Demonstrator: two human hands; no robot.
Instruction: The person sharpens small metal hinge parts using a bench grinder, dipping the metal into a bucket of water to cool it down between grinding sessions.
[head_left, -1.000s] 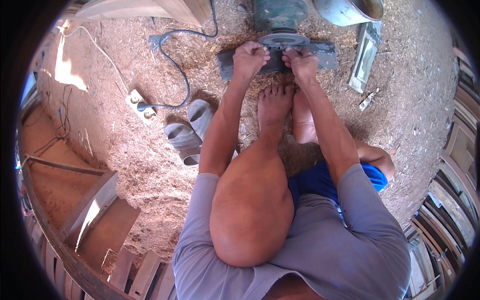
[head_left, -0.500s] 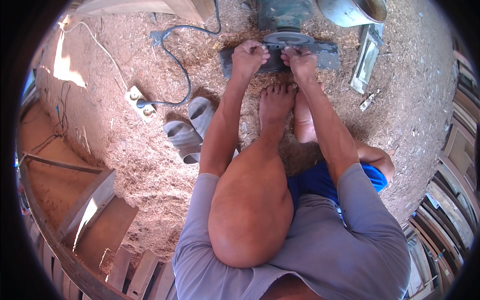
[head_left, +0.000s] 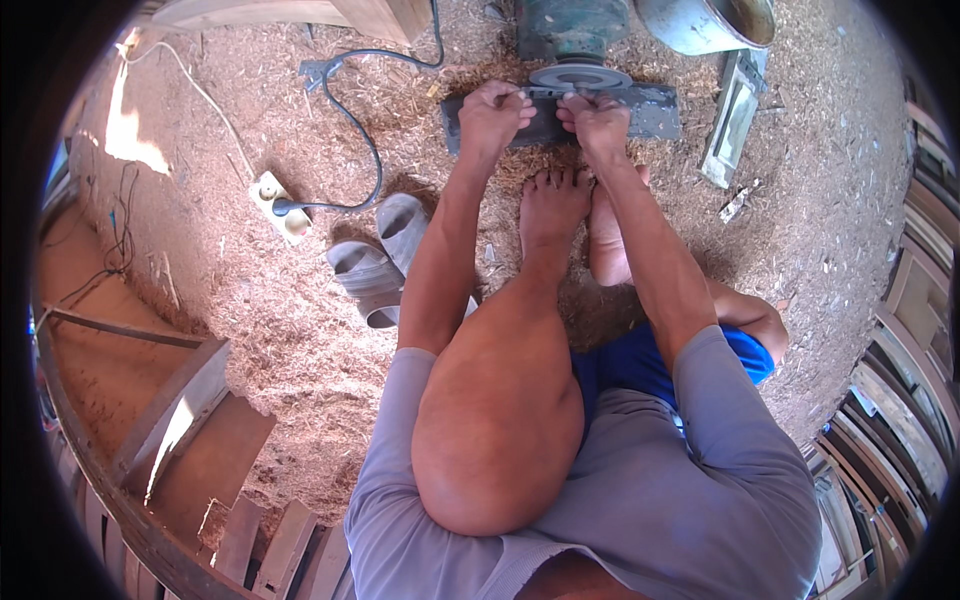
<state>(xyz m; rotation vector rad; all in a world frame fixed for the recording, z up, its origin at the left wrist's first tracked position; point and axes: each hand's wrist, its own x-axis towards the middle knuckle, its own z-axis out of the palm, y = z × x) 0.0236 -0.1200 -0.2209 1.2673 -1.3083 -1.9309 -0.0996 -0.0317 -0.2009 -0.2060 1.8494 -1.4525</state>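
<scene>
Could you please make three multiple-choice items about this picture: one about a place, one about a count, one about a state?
1. Where do the grey sandals lie?
A. On the sawdust to the person's left
B. On the grinding wheel
C. Inside the metal bucket

2. How many hands are at the grinding wheel?
A. None
B. One
C. Two

3. What is the state of the black cable's plug?
A. Lying loose on the sawdust
C. Held in a hand
B. Plugged into the pale socket block

Answers:
1. A, since the pair rests on the sawdust floor beside the left forearm.
2. C, since the left hand and the right hand are both closed on something at the wheel's near edge; what they hold is hidden.
3. B, since the plug sits in the block.
</scene>
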